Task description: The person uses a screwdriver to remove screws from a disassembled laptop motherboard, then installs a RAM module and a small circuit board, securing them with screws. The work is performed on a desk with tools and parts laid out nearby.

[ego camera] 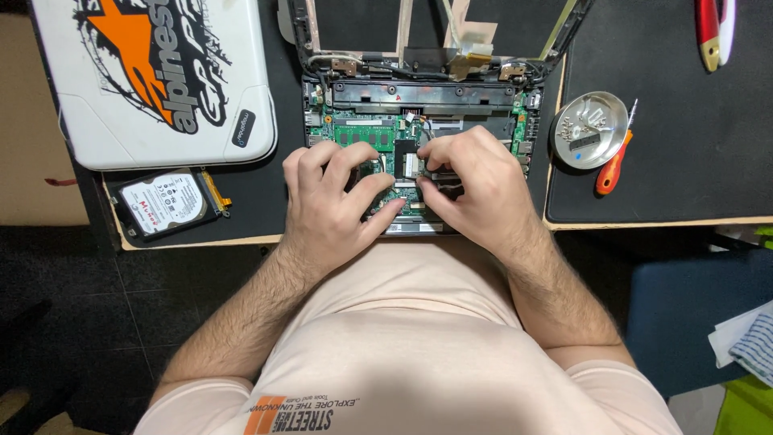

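An opened laptop base lies on the desk with its green circuit board exposed. Both hands rest on the board near its front edge. My left hand has its fingers curled down onto the board's middle left. My right hand presses its fingertips onto a small part at the board's centre. What lies under the fingers is hidden. The stripped screen frame stands open behind the base.
A white laptop lid with orange and black graphics lies at the left, a bare hard drive below it. A round metal dish of screws and an orange-handled screwdriver sit on the right black mat. A red-handled tool lies top right.
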